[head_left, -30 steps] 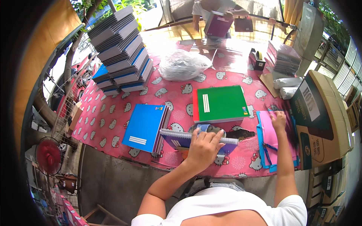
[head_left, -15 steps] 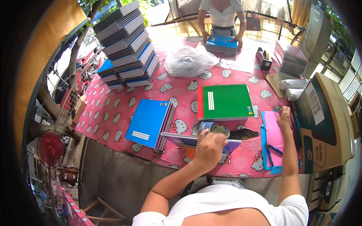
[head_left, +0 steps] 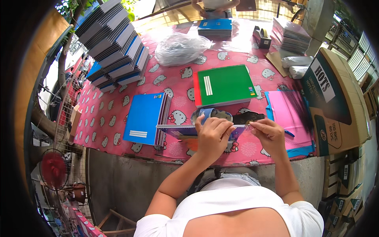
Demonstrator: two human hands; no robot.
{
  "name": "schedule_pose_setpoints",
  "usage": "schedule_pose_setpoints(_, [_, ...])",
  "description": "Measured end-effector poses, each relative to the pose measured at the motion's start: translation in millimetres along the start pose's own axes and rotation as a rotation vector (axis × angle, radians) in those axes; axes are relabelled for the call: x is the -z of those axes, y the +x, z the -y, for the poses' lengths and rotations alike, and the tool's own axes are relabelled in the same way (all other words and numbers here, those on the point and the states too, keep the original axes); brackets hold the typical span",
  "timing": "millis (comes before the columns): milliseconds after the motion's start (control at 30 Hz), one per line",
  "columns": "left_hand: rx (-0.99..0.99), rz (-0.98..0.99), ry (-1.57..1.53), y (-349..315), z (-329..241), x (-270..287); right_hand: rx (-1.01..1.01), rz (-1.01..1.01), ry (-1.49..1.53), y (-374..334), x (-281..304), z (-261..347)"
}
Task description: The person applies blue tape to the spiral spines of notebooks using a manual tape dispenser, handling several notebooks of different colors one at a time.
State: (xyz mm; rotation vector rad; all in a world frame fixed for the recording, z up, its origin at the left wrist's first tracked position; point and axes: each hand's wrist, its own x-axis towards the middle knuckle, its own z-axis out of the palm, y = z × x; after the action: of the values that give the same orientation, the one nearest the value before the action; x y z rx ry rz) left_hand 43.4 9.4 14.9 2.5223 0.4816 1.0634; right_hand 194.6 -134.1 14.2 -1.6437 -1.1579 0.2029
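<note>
1. Step in hand: the 2 hands seem to be working along the top edge of 1 purple notebook (head_left: 183, 133), stood on edge at the table's near side.
2. The left hand (head_left: 213, 136) grasps that notebook, fingers over its upper edge. The right hand (head_left: 271, 137) brings thumb and forefinger together at its right end; I cannot tell whether anything is caught between them.
3. The next move probably calls for a steady left grip and fine fingertip alignment on the right.
4. Right of the hands lie pink sheets (head_left: 278, 106) and black coils (head_left: 297, 112), beside a cardboard box (head_left: 335, 98).
5. In the way: a round dish (head_left: 227, 115) sits just behind the notebook, with a green notebook (head_left: 227, 85) beyond. Blue notebooks (head_left: 143, 118) limit space leftward.
</note>
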Motion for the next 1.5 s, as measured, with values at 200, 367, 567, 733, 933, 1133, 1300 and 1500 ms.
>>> schedule_pose_setpoints(200, [-0.001, 0.012, -0.018, -2, 1, 4, -0.375, 0.45, 0.545, 6, 22, -12])
schedule_pose_setpoints(367, [-0.008, 0.008, -0.025, 0, -2, 4, -0.389, 0.626, 0.644, -23, -21, -5])
schedule_pose_setpoints(567, [0.002, 0.022, -0.006, -2, -3, 7, -0.216, 0.457, 0.369, -9, -6, -8])
schedule_pose_setpoints(733, [-0.019, 0.0, -0.022, -5, -6, 8, 0.013, 0.214, 0.114, 20, 13, 7])
schedule_pose_setpoints(933, [-0.055, 0.001, -0.048, -13, -7, 10, 0.057, 0.362, 0.118, 29, 18, 3])
schedule_pose_setpoints(1133, [-0.029, 0.025, -0.062, -15, -5, 12, -0.004, 0.559, 0.187, 38, 24, 2])
schedule_pose_setpoints(1300, [-0.001, -0.015, -0.04, -13, -8, 7, -0.021, 0.527, 0.169, 42, 19, 4])
schedule_pose_setpoints(1500, [-0.009, -0.04, -0.024, -8, -9, 5, 0.074, 0.498, 0.036, 33, 17, 6])
